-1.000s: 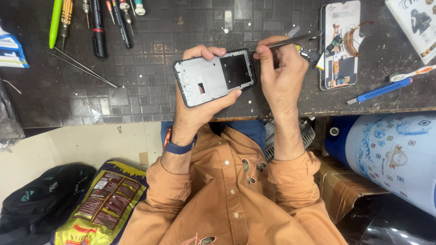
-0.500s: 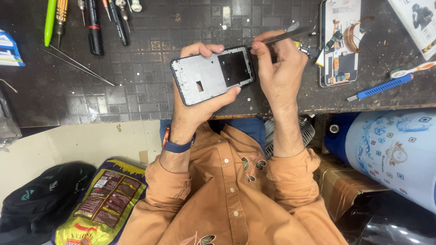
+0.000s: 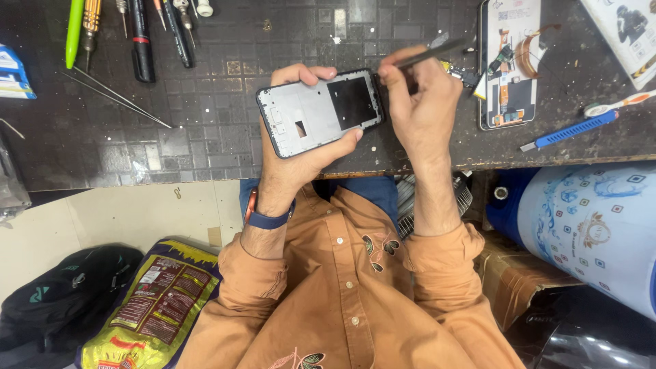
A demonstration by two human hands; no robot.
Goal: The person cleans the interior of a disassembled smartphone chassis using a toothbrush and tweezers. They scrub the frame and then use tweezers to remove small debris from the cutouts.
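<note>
My left hand (image 3: 294,154) grips a bare phone frame (image 3: 319,111), grey metal inside with a black square patch, held flat above the dark worktop (image 3: 205,137). Fingers curl over its far edge and the thumb presses its near edge. My right hand (image 3: 424,109) pinches a thin dark metal tool (image 3: 430,53) like a pen, its tip at the frame's right end. Both forearms wear orange sleeves, with a blue band on the left wrist.
An opened phone (image 3: 509,65) with exposed boards lies right of the hands. A blue-handled tool (image 3: 570,130) lies near the bench edge. Screwdrivers and a green tool (image 3: 74,31) lie far left, with tweezers (image 3: 116,99). A white-blue drum (image 3: 594,225) stands below right.
Both hands and the phone frame have shifted slightly toward the far side of the bench. The right hand's tool stays at the frame's right end.
</note>
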